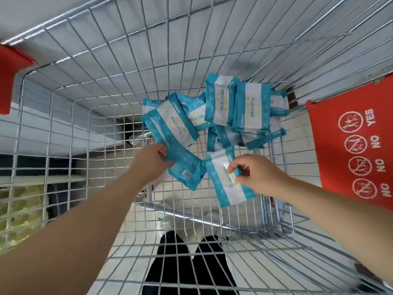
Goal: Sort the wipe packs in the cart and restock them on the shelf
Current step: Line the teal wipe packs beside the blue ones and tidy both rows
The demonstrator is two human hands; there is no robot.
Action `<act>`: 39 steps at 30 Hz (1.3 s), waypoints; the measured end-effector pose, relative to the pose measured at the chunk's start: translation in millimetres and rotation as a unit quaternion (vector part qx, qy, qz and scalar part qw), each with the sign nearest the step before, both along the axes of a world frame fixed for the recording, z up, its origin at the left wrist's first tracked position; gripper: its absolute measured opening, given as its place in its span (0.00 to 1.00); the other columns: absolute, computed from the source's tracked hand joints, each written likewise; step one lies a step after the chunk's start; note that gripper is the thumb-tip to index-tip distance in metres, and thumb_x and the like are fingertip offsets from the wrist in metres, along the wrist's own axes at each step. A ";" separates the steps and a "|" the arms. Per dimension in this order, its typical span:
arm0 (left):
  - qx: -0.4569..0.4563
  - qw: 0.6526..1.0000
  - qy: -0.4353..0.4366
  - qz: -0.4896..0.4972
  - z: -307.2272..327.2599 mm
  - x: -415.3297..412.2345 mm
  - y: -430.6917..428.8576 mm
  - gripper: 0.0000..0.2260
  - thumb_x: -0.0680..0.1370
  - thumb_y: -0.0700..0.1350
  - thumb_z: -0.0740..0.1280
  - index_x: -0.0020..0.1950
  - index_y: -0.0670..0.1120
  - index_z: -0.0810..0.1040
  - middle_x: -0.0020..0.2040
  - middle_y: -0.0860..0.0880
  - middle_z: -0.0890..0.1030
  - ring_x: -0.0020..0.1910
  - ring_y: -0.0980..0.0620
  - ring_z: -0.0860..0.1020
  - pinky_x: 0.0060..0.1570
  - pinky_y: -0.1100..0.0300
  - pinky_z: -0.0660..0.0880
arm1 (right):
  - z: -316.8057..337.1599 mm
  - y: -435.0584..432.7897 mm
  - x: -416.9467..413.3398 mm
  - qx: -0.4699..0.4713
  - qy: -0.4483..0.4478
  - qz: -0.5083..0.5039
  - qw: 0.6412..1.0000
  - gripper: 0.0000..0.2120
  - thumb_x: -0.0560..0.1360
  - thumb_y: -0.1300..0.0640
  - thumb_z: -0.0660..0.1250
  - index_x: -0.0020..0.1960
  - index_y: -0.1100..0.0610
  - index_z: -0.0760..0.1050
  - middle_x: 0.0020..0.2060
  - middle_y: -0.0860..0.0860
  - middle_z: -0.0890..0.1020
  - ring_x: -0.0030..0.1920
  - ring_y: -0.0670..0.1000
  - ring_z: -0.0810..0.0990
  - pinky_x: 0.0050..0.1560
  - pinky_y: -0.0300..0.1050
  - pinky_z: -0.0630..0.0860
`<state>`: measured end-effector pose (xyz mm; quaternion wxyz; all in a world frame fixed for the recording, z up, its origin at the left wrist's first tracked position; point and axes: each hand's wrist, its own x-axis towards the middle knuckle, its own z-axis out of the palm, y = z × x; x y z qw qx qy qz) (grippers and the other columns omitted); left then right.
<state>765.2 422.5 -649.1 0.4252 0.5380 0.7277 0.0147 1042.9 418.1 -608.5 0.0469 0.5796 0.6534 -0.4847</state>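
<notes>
Left hand grips a face-down wipe pack; right hand pinches a face-up pack beside it, both at six o'clock of the pile in the cart. That light pinch may slip on slick film, dropping the pack

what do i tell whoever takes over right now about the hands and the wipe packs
Left hand: grips the edge of a back-up pack low in the cart.
Right hand: pinches a face-up pack right beside it.
Other packs: a loose pile further in, facing different ways.
Done: no sorted stack shows yet; the shelf is out of view.
Left: sort all the packs, then restock them.
</notes>
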 end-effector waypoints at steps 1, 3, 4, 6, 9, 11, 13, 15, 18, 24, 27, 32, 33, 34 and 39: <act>0.026 1.000 0.007 0.008 9.5 -4.1 2.8 0.09 0.71 0.43 0.73 0.44 0.47 0.74 0.40 0.50 0.78 0.40 0.49 0.76 0.37 0.60 0.70 | -6.0 -1.8 -1.6 0.000 0.001 0.001 1.000 0.13 0.71 0.67 0.69 0.47 0.50 0.81 0.48 0.50 0.82 0.45 0.52 0.81 0.50 0.49 0.77; 0.102 0.994 0.043 0.000 27.7 -10.9 4.4 0.08 0.69 0.42 0.72 0.39 0.48 0.72 0.35 0.52 0.75 0.34 0.50 0.74 0.32 0.59 0.69 | -15.4 -3.1 -5.1 0.002 0.000 -0.001 1.000 0.14 0.71 0.67 0.69 0.48 0.49 0.81 0.49 0.49 0.82 0.45 0.50 0.81 0.51 0.50 0.78; 0.136 0.989 0.054 -0.036 34.4 -13.5 2.4 0.09 0.68 0.41 0.71 0.37 0.49 0.71 0.33 0.53 0.74 0.33 0.50 0.72 0.31 0.60 0.68 | -18.5 -2.8 -6.8 0.002 0.002 -0.006 1.000 0.14 0.71 0.67 0.69 0.48 0.49 0.80 0.50 0.48 0.82 0.45 0.50 0.80 0.51 0.51 0.78; 0.137 0.972 0.048 -0.183 39.7 -13.9 -5.6 0.14 0.68 0.39 0.70 0.34 0.52 0.66 0.34 0.56 0.71 0.36 0.51 0.72 0.32 0.62 0.67 | -24.4 -2.5 -8.5 -0.003 0.004 -0.015 1.000 0.15 0.72 0.67 0.68 0.48 0.47 0.80 0.50 0.49 0.82 0.45 0.51 0.81 0.50 0.53 0.79; 0.003 0.946 0.015 -0.325 29.2 -4.6 -24.1 0.13 0.70 0.44 0.73 0.40 0.56 0.70 0.42 0.59 0.71 0.45 0.56 0.73 0.44 0.66 0.71 | -31.6 -2.9 -7.7 -0.004 -0.008 -0.006 1.000 0.17 0.72 0.68 0.66 0.49 0.46 0.79 0.51 0.48 0.79 0.42 0.47 0.79 0.46 0.47 0.78; -0.068 0.960 -0.043 -0.270 15.7 -4.2 -33.6 0.12 0.70 0.50 0.75 0.49 0.54 0.77 0.47 0.59 0.74 0.46 0.60 0.74 0.49 0.65 0.73 | -36.2 -3.5 -7.3 -0.001 -0.017 -0.001 1.000 0.17 0.74 0.69 0.64 0.49 0.47 0.79 0.50 0.50 0.77 0.39 0.45 0.75 0.42 0.42 0.74; -0.040 0.979 -0.052 -0.195 4.6 -8.4 -35.0 0.10 0.73 0.50 0.73 0.51 0.51 0.79 0.49 0.55 0.78 0.46 0.59 0.76 0.51 0.61 0.76 | -42.3 -4.9 -7.8 0.003 -0.014 -0.012 1.000 0.16 0.75 0.69 0.62 0.47 0.48 0.79 0.51 0.53 0.78 0.34 0.44 0.75 0.34 0.39 0.71; 0.027 0.991 0.001 -0.131 -5.5 -15.6 -31.1 0.09 0.73 0.46 0.73 0.51 0.48 0.78 0.51 0.50 0.78 0.49 0.53 0.77 0.54 0.54 0.76 | -48.8 -7.3 -9.1 -0.006 -0.005 -0.044 0.999 0.15 0.76 0.69 0.60 0.45 0.50 0.78 0.52 0.54 0.79 0.24 0.40 0.71 0.24 0.32 0.64; 0.020 0.992 0.068 -0.106 -12.4 -21.2 -24.4 0.25 0.66 0.50 0.79 0.58 0.48 0.73 0.56 0.48 0.75 0.55 0.47 0.73 0.57 0.48 0.73 | -56.8 -10.4 -12.6 -0.017 0.000 -0.072 0.997 0.14 0.77 0.68 0.59 0.48 0.53 0.79 0.56 0.52 0.79 0.18 0.41 0.67 0.19 0.30 0.59; -0.020 0.992 0.066 -0.108 -9.5 -14.8 -20.5 0.25 0.63 0.48 0.80 0.56 0.47 0.75 0.56 0.48 0.71 0.51 0.50 0.71 0.49 0.60 0.70 | -61.4 -14.3 -20.1 -0.011 0.014 -0.072 0.997 0.13 0.75 0.68 0.63 0.47 0.51 0.79 0.53 0.51 0.80 0.24 0.46 0.69 0.22 0.30 0.63; -0.061 0.996 0.029 -0.061 -2.8 -11.0 -18.0 0.20 0.64 0.46 0.80 0.53 0.46 0.79 0.50 0.49 0.76 0.45 0.52 0.74 0.39 0.63 0.68 | -54.8 -12.8 -24.1 0.007 0.019 -0.067 0.998 0.13 0.72 0.67 0.66 0.41 0.49 0.77 0.46 0.49 0.81 0.34 0.46 0.78 0.31 0.30 0.71; -0.102 0.991 -0.081 0.031 7.9 -17.0 -7.9 0.15 0.72 0.37 0.74 0.54 0.44 0.72 0.48 0.50 0.77 0.39 0.52 0.79 0.34 0.61 0.79 | -43.1 -7.3 -31.1 0.018 0.030 -0.072 0.997 0.12 0.72 0.72 0.62 0.42 0.55 0.72 0.41 0.50 0.78 0.29 0.36 0.74 0.28 0.28 0.68; -0.105 0.988 -0.094 0.061 11.0 -21.3 -5.3 0.16 0.72 0.35 0.73 0.55 0.44 0.71 0.49 0.49 0.77 0.38 0.52 0.80 0.33 0.60 0.80 | -42.9 -6.8 -32.2 0.028 0.032 -0.074 0.996 0.12 0.72 0.71 0.62 0.43 0.54 0.71 0.42 0.52 0.78 0.31 0.38 0.75 0.29 0.30 0.68; -0.103 0.986 -0.098 0.084 13.8 -26.2 -3.0 0.19 0.71 0.34 0.73 0.57 0.44 0.70 0.49 0.48 0.78 0.39 0.51 0.80 0.33 0.60 0.80 | -43.0 -6.3 -33.7 0.039 0.030 -0.076 0.996 0.12 0.72 0.70 0.63 0.44 0.53 0.69 0.44 0.53 0.78 0.34 0.41 0.76 0.31 0.32 0.69; -0.016 0.986 -0.093 0.137 27.1 -51.3 5.2 0.18 0.66 0.37 0.78 0.49 0.49 0.74 0.44 0.53 0.80 0.40 0.56 0.80 0.33 0.67 0.74 | -36.0 2.1 -53.4 0.052 0.101 -0.155 0.981 0.17 0.72 0.68 0.66 0.57 0.54 0.69 0.48 0.48 0.79 0.46 0.46 0.80 0.42 0.33 0.75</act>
